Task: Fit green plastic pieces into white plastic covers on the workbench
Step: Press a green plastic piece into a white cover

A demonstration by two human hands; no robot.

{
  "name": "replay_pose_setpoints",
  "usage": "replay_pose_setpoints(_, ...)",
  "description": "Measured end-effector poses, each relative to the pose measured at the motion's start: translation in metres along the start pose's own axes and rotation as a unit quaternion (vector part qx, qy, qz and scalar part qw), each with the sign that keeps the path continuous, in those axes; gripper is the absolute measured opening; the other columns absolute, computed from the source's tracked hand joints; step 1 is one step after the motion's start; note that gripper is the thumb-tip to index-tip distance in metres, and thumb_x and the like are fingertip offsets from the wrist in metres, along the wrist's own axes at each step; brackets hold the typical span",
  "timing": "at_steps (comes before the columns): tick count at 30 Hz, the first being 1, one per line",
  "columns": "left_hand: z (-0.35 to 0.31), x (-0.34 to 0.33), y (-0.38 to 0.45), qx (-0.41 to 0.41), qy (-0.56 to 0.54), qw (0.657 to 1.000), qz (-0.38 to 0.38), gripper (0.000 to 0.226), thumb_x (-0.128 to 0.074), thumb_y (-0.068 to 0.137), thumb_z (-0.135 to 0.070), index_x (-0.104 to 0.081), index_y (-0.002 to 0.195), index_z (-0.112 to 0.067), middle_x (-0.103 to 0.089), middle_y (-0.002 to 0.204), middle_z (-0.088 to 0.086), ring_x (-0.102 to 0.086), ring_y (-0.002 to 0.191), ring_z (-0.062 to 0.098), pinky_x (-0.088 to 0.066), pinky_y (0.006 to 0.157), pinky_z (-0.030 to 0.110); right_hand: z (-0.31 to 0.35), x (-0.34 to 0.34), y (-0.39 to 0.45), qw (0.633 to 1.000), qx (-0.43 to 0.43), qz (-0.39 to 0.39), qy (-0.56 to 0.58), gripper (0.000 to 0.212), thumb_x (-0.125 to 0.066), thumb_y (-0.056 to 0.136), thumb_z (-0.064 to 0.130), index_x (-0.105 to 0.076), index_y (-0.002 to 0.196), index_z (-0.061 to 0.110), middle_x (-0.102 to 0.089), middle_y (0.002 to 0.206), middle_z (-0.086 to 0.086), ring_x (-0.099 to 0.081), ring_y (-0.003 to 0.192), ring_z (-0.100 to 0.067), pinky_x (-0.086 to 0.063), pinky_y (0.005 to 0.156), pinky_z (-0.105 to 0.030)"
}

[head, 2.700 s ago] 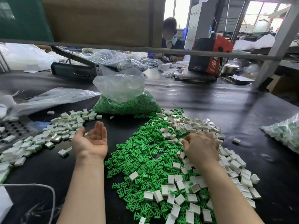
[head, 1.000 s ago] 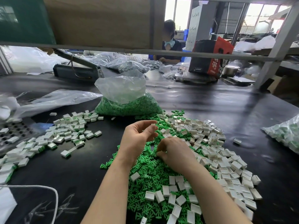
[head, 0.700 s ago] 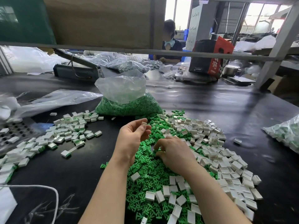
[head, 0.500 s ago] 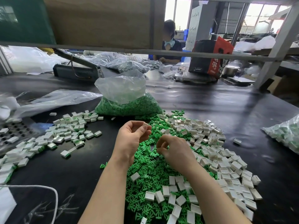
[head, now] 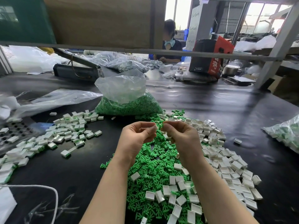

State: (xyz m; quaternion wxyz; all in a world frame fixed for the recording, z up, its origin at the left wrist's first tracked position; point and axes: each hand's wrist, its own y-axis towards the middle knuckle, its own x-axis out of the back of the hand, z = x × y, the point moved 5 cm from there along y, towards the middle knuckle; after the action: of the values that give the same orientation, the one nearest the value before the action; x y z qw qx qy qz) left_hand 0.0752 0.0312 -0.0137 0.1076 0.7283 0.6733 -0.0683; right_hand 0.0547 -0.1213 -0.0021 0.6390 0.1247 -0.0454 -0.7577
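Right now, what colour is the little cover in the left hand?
White. The cover, pinched by the left hand, shows in the head view.

the only writing stands on the red and black box [head: 210,57] in the upper right of the frame: large white chinese characters run down its red side, one looks like 海; a small white label below is too tiny to read.

Bright overall, daylight pouring in from blown-out windows [head: 181,12] up at 12 to 1 o'clock. Soft sheen across the black workbench [head: 210,101] around 2 o'clock, plus glare on the clear plastic bag [head: 119,86] near center. Only faint, soft shadows under the forearms. Pretty sharp in the middle, mushier toward the corners. Obvious wide-angle bending at 3 and 9 o'clock.
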Motion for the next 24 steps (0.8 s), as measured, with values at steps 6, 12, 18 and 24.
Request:
replay_pose_setpoints(6,-0.001,-0.002,-0.002,-0.001,0.006,1.000,0.008,0.020,-0.079,0.064,-0.022,-0.077,0.082,-0.013,-0.074,0.077,0.008,-0.069,0.068,0.014,-0.055,0.064,0.020,-0.001,0.001,-0.001,1.000,0.001,0.005,-0.010,0.002,-0.073,0.084,0.011,-0.072,0.084,0.013,-0.073,0.073,0.001,-0.061,0.060,0.002,-0.046,0.058,-0.012)
replay_pose_setpoints(12,-0.003,-0.003,-0.002,-0.002,-0.008,1.000,0.013,0.017,-0.079,0.065,-0.020,-0.078,0.081,-0.013,-0.074,0.078,0.009,-0.069,0.069,0.015,-0.055,0.065,0.021,-0.005,0.002,0.002,0.999,-0.039,-0.013,0.006,0.007,-0.065,0.090,0.008,-0.064,0.084,0.011,-0.074,0.082,-0.008,-0.058,0.069,-0.011,-0.045,0.065,-0.028)
replay_pose_setpoints(18,-0.003,0.000,-0.002,-0.008,-0.003,1.000,-0.002,0.021,-0.079,0.066,-0.021,-0.077,0.085,-0.013,-0.074,0.078,0.007,-0.068,0.069,0.014,-0.055,0.066,0.021,-0.002,0.003,0.002,1.000,-0.010,-0.005,-0.012,0.008,-0.061,0.093,0.004,-0.064,0.093,0.011,-0.070,0.078,-0.008,-0.059,0.062,-0.002,-0.043,0.060,-0.017)
replay_pose_setpoints(24,-0.003,-0.001,-0.003,-0.010,-0.006,1.000,0.004,0.019,-0.080,0.063,-0.025,-0.080,0.081,-0.018,-0.075,0.082,0.009,-0.068,0.072,0.015,-0.056,0.069,0.023,0.005,-0.001,0.000,0.996,0.046,0.036,-0.062,0.022,-0.060,0.092,0.001,-0.074,0.101,0.014,-0.073,0.093,-0.007,-0.065,0.078,-0.005,-0.050,0.070,-0.016)
